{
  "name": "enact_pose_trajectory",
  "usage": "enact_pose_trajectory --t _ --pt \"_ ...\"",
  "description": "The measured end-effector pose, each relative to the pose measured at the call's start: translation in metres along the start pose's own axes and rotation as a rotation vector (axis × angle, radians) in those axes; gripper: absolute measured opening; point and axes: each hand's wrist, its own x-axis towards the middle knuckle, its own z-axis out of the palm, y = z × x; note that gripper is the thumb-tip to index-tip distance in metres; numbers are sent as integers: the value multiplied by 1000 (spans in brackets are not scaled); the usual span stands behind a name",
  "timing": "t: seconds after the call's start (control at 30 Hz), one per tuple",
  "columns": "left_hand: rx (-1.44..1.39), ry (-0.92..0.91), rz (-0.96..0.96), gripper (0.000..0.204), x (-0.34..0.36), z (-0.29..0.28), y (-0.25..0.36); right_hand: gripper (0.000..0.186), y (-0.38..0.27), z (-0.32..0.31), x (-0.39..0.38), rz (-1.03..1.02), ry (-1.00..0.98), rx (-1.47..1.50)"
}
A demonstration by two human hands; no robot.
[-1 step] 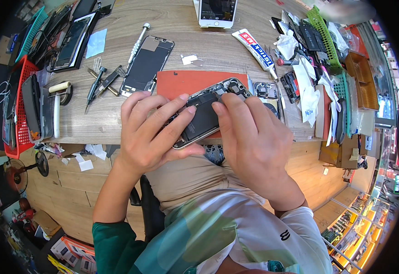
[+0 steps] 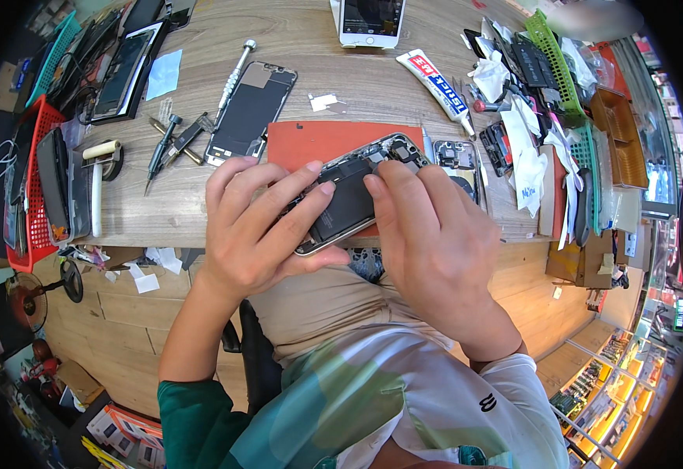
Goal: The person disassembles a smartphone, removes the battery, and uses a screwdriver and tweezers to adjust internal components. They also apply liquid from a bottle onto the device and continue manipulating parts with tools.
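An opened smartphone (image 2: pixel 351 205) with its dark battery and inner parts exposed lies tilted in front of me, over the near edge of a red-brown mat (image 2: pixel 341 139). My left hand (image 2: pixel 259 219) grips its left end, fingers over the top and thumb along the near edge. Bent over the phone's right part is my right hand (image 2: pixel 439 227), thumb and fingertips pinched close to the inner parts. Whatever those fingertips hold is hidden. A detached phone screen (image 2: pixel 252 109) lies face down beyond my left hand. Right of the phone sits a small tray of phone parts (image 2: pixel 457 156).
Screwdrivers (image 2: pixel 163 148) and a roller (image 2: pixel 103 160) lie to the left, near a red basket (image 2: pixel 41 180). A glue tube (image 2: pixel 437 87) and a green basket (image 2: pixel 552 59) are at the right. A white phone (image 2: pixel 370 23) stands at the back.
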Motion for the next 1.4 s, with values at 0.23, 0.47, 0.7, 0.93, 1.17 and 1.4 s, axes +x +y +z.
enact_pose_trajectory --t 0.23,0.47,0.7,0.93,1.17,1.4 --pt "-3 -2 2 65 2 1 -3 30 7 -4 1 -6 -70 89" --pt "9 3 0 65 2 2 -4 33 8 -8 5 -10 -106 67" --pt "10 -2 -4 65 3 1 -4 39 7 -13 6 -52 -144 104" --pt "7 7 -4 64 3 2 -4 42 9 -8 2 -60 -119 63" --pt "10 5 -9 64 2 2 -3 42 6 -12 4 -44 -113 29" --pt "13 6 -2 64 2 2 -4 39 8 -13 6 -49 -102 33"
